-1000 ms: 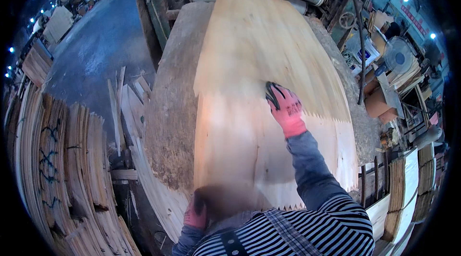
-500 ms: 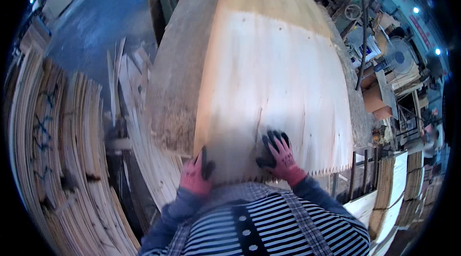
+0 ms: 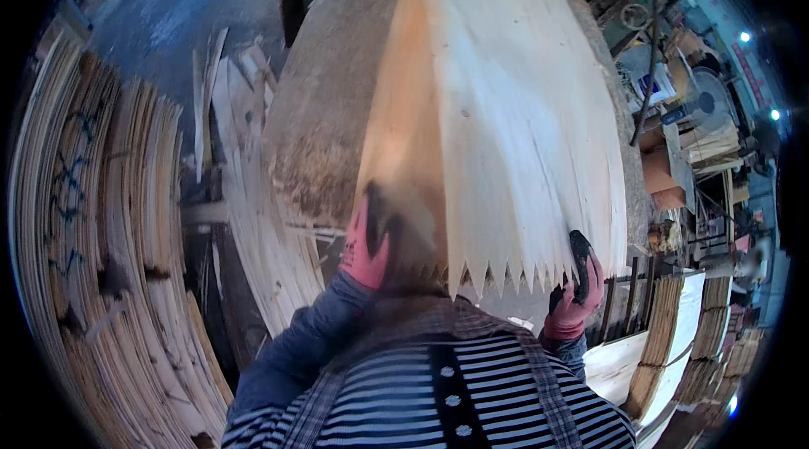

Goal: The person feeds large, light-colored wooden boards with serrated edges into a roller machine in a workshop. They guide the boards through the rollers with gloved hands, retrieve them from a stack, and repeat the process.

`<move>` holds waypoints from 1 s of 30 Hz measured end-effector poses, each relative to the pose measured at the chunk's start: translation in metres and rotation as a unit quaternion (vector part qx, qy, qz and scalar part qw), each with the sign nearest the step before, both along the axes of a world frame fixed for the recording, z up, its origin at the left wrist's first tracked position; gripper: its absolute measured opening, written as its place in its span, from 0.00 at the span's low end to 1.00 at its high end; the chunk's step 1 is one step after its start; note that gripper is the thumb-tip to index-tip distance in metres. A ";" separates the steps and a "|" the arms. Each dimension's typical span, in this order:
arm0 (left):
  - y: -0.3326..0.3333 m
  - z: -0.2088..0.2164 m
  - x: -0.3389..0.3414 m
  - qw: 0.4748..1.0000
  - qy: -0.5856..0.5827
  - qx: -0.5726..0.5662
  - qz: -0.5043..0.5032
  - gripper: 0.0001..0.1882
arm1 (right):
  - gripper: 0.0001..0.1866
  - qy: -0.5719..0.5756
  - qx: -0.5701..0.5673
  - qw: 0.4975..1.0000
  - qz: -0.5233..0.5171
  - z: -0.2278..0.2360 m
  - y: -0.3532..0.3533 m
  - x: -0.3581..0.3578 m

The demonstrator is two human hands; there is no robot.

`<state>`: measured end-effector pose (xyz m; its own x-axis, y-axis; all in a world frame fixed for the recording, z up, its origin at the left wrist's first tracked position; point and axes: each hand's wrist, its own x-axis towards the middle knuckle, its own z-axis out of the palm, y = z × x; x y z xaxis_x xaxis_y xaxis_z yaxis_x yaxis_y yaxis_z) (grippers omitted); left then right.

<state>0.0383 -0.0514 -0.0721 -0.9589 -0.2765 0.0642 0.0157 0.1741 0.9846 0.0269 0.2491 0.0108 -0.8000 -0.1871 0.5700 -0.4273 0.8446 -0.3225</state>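
the left hand (image 3: 368,240), in a pink glove with black fingers, is closed on the near left edge of a pale veneer sheet (image 3: 497,120), and the right hand (image 3: 575,293) is closed on its near right corner. the sheet, with a zigzag-cut near edge, is held up above a rough table (image 3: 324,125). stacks of veneer (image 3: 109,247) are seen at the left
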 end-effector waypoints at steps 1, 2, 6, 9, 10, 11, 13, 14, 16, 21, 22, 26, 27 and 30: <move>-0.002 -0.039 0.005 0.967 -0.061 -0.239 0.059 0.36 | 0.21 0.039 0.018 0.999 0.005 0.008 -0.002 -0.007; 0.001 -0.070 0.016 0.968 -0.144 -0.202 0.035 0.37 | 0.21 0.044 0.036 0.997 0.043 0.021 -0.007 -0.020; 0.001 -0.085 0.017 0.969 -0.152 -0.192 0.040 0.36 | 0.19 0.033 0.057 0.994 0.085 0.042 -0.044 -0.094; -0.005 -0.057 0.014 0.986 -0.124 -0.112 0.027 0.30 | 0.20 0.051 0.051 0.994 0.084 0.023 -0.058 -0.162; -0.001 -0.051 0.018 0.990 -0.075 -0.105 0.064 0.27 | 0.19 0.055 0.048 0.995 0.074 0.019 -0.065 -0.182; 0.000 -0.042 0.018 0.988 -0.108 -0.091 0.062 0.26 | 0.19 0.065 0.048 0.994 0.076 0.014 -0.071 -0.202; 0.000 -0.023 0.018 0.980 -0.181 -0.063 0.061 0.24 | 0.18 0.081 0.048 0.992 0.081 -0.002 -0.083 -0.240; 0.002 -0.020 0.016 0.978 -0.189 -0.055 0.075 0.23 | 0.19 0.066 0.048 0.994 0.073 -0.011 -0.088 -0.259; 0.009 -0.018 0.015 0.973 -0.203 -0.036 0.105 0.22 | 0.19 0.036 0.050 0.996 0.058 -0.027 -0.098 -0.295; -0.004 -0.025 0.009 0.981 -0.165 -0.081 0.059 0.21 | 0.29 -0.021 0.101 0.994 0.043 -0.062 -0.117 -0.330; -0.003 -0.025 0.009 0.981 -0.169 -0.068 0.069 0.22 | 0.31 -0.005 0.147 0.989 0.028 -0.067 -0.117 -0.327; -0.013 -0.024 0.012 0.974 -0.216 0.001 0.072 0.25 | 0.38 -0.132 0.149 0.958 0.207 -0.062 -0.098 -0.214; -0.013 -0.023 0.010 0.966 -0.246 0.046 0.068 0.25 | 0.39 -0.166 0.162 0.946 0.227 -0.064 -0.085 -0.182; -0.014 -0.037 0.012 0.981 -0.131 0.136 -0.037 0.29 | 0.45 -0.218 0.163 0.923 0.271 -0.104 -0.032 -0.088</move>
